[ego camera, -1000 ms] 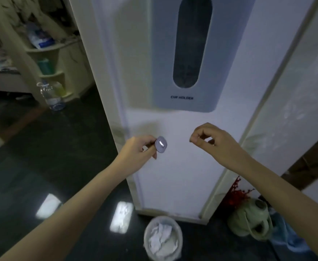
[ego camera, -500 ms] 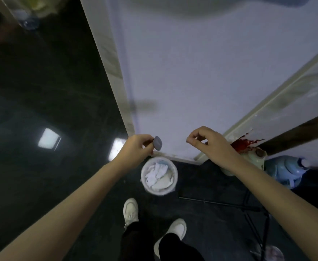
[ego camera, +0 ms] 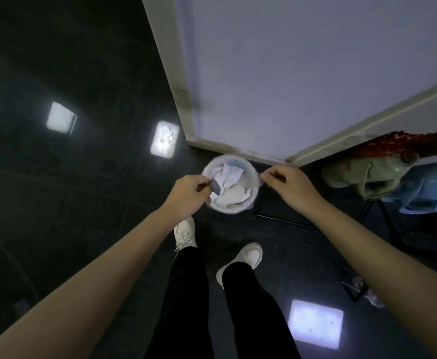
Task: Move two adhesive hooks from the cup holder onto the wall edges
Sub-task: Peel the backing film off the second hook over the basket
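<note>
My left hand (ego camera: 188,194) pinches a small grey oval adhesive hook (ego camera: 215,187) between thumb and fingers, held over the left side of a white waste bin (ego camera: 255,193). My right hand (ego camera: 287,185) is at the bin's right rim with thumb and forefinger pinched together; whether anything thin is between them is too small to tell. The white wall panel (ego camera: 302,73) with its pale edge trim (ego camera: 170,73) rises behind the bin. The cup holder is out of view.
The bin holds crumpled white paper. A green frog-shaped pot (ego camera: 362,174) with red flowers and a blue water jug (ego camera: 424,187) stand at the right. My white shoes (ego camera: 186,233) are just below the bin on the dark glossy floor.
The view has tilted down from the cup holder to the floor. Both hands have lowered to just above the waste bin, the left still holding the hook.
</note>
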### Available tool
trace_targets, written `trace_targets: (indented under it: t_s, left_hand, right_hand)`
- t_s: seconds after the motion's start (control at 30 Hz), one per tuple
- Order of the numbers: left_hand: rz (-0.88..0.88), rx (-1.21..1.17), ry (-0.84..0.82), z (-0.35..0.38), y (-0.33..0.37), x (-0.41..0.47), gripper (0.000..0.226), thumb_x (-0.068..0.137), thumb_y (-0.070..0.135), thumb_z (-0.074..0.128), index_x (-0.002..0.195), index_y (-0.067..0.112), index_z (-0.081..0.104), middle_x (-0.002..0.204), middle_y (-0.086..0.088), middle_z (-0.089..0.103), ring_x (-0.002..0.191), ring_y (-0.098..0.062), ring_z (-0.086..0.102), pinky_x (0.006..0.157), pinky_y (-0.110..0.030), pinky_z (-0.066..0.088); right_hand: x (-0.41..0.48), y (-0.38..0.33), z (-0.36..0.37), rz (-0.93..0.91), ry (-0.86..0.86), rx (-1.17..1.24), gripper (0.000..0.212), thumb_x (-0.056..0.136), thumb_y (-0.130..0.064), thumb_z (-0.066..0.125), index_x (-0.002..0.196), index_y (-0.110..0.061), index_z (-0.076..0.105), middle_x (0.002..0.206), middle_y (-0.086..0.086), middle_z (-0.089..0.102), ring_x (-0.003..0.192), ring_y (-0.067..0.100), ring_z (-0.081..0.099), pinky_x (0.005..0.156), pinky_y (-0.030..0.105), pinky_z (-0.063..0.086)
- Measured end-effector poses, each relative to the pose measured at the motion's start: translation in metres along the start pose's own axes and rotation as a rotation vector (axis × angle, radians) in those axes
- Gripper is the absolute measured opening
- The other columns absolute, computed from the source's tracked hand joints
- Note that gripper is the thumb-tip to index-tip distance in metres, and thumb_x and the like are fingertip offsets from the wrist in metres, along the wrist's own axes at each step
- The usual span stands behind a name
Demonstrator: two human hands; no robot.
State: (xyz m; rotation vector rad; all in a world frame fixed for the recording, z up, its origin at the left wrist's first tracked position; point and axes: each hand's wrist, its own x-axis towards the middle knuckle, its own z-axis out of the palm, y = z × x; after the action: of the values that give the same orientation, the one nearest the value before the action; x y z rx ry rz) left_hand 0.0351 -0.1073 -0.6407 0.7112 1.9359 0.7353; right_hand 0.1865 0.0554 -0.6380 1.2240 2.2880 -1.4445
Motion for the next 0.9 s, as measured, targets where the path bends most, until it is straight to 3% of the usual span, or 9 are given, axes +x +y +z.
trace_targets:
  t_s: [0.07, 0.17, 0.27, 0.4, 0.5, 0.6, 0.77, 0.9]
  left_hand:
    - [-0.040, -0.018, -0.021, 0.011, -0.021, 0.012, 0.041, 0.088, 0.005, 0.050, 0.057, 0.030, 0.058, 0.058, 0.010, 0.059, 0.051, 0.009, 0.056, 0.053, 0.002, 0.038]
    - [-0.100, -0.050, -0.040, 0.028, -0.057, 0.033, 0.039, 0.088, 0.005, 0.049, 0.058, 0.027, 0.059, 0.059, 0.015, 0.058, 0.047, 0.011, 0.054, 0.050, 0.002, 0.037]
    - [-0.147, -0.074, -0.041, 0.037, -0.075, 0.042, 0.035, 0.087, 0.004, 0.049, 0.061, 0.024, 0.062, 0.059, 0.017, 0.058, 0.046, 0.010, 0.054, 0.048, 0.002, 0.036]
    - [-0.213, -0.117, -0.033, 0.054, -0.114, 0.064, 0.030, 0.087, 0.007, 0.051, 0.065, 0.020, 0.067, 0.058, 0.014, 0.060, 0.048, 0.008, 0.055, 0.050, 0.001, 0.036]
    - [-0.257, -0.113, -0.021, 0.066, -0.141, 0.079, 0.023, 0.087, 0.013, 0.053, 0.071, 0.012, 0.069, 0.061, 0.002, 0.064, 0.055, -0.001, 0.056, 0.055, -0.009, 0.039]
    - [-0.274, -0.096, -0.002, 0.076, -0.167, 0.095, 0.022, 0.087, 0.014, 0.053, 0.073, 0.005, 0.068, 0.063, -0.003, 0.065, 0.060, -0.006, 0.055, 0.049, -0.003, 0.036]
    - [-0.283, -0.070, -0.031, 0.088, -0.198, 0.125, 0.023, 0.088, 0.013, 0.051, 0.075, 0.006, 0.069, 0.061, 0.002, 0.064, 0.062, -0.008, 0.057, 0.052, -0.005, 0.038]
    - [-0.273, -0.087, -0.046, 0.099, -0.220, 0.148, 0.034, 0.087, 0.009, 0.049, 0.059, 0.022, 0.064, 0.058, 0.003, 0.063, 0.067, -0.020, 0.059, 0.055, -0.012, 0.040]
  right_hand:
    - [0.014, 0.016, 0.018, 0.029, -0.005, -0.001, 0.018, 0.087, -0.027, 0.054, 0.096, -0.014, 0.063, 0.096, 0.003, 0.064, 0.081, 0.009, 0.058, 0.070, 0.018, 0.042]
    - [0.038, 0.044, 0.050, 0.066, -0.042, -0.001, 0.019, 0.088, -0.029, 0.053, 0.098, -0.016, 0.062, 0.095, -0.002, 0.061, 0.078, 0.003, 0.054, 0.060, 0.008, 0.036]
    - [0.047, 0.061, 0.066, 0.112, -0.050, 0.013, 0.020, 0.087, -0.028, 0.054, 0.099, -0.014, 0.062, 0.095, -0.002, 0.061, 0.082, 0.006, 0.056, 0.058, 0.007, 0.037]
    - [0.072, 0.094, 0.100, 0.171, -0.069, 0.023, 0.024, 0.087, -0.025, 0.054, 0.102, -0.008, 0.063, 0.103, 0.006, 0.064, 0.092, 0.015, 0.057, 0.076, 0.022, 0.043]
    - [0.089, 0.112, 0.121, 0.188, -0.080, 0.020, 0.025, 0.088, -0.024, 0.054, 0.103, -0.007, 0.062, 0.106, 0.008, 0.064, 0.090, 0.014, 0.055, 0.075, 0.023, 0.043]
    - [0.109, 0.127, 0.142, 0.204, -0.088, 0.025, 0.026, 0.088, -0.023, 0.053, 0.105, -0.005, 0.062, 0.109, 0.011, 0.064, 0.094, 0.018, 0.056, 0.081, 0.029, 0.044]
    - [0.144, 0.144, 0.175, 0.234, -0.101, 0.041, 0.024, 0.089, -0.022, 0.052, 0.103, -0.005, 0.061, 0.112, 0.013, 0.062, 0.102, 0.025, 0.057, 0.096, 0.040, 0.047]
    - [0.169, 0.161, 0.198, 0.244, -0.116, 0.011, 0.022, 0.089, -0.022, 0.051, 0.101, -0.006, 0.060, 0.115, 0.012, 0.061, 0.105, 0.025, 0.057, 0.096, 0.040, 0.046]
